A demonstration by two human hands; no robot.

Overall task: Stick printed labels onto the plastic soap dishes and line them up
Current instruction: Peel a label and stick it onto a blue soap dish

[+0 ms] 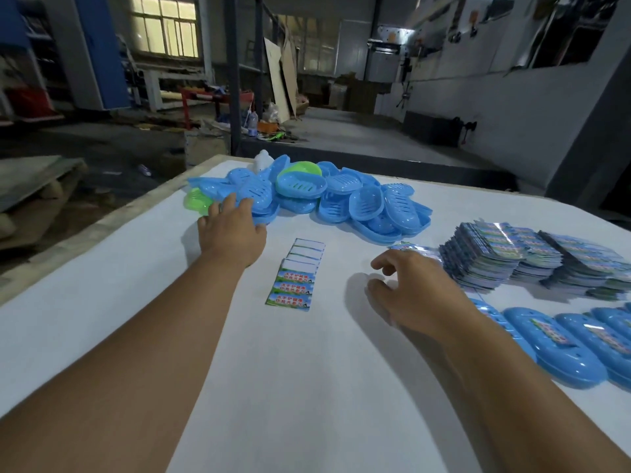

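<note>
Reaching mid-frame, the left hand is touching the dish pile with straight fingers; right hand is hovering loosely curled, holding nothing. Dishes look light, stiff, slick; rims seem best.

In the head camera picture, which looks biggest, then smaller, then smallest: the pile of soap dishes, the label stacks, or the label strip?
1. pile of soap dishes
2. label stacks, though they sit nearer the camera
3. label strip

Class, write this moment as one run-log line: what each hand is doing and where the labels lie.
left hand: reaching into soap dish pile | right hand: loosely curled, empty | label strip: on table between hands
</note>
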